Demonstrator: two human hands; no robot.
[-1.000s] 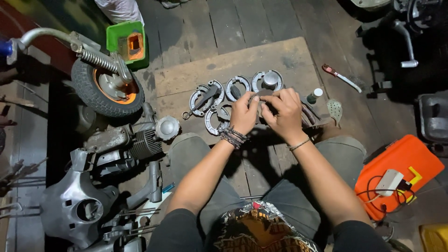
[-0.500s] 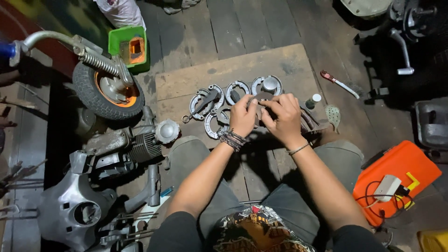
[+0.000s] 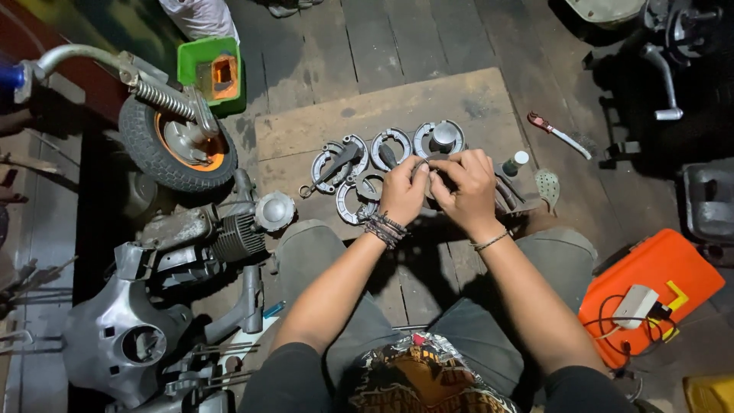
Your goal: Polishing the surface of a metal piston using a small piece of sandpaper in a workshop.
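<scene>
Nearest, we log our left hand (image 3: 403, 191) and right hand (image 3: 466, 187), grips pinched together on one small metal part (image 3: 422, 164), partly hidden. Beyond, on the wooden board (image 3: 306, 130): four brake shoes (image 3: 390, 147); farther left, one wheel (image 3: 172, 145).

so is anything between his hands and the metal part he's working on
Nothing visible. The left hand and the right hand meet over the wooden board, fingers pinching a small metal part directly. The curved brake shoes lie behind, not between.
</scene>
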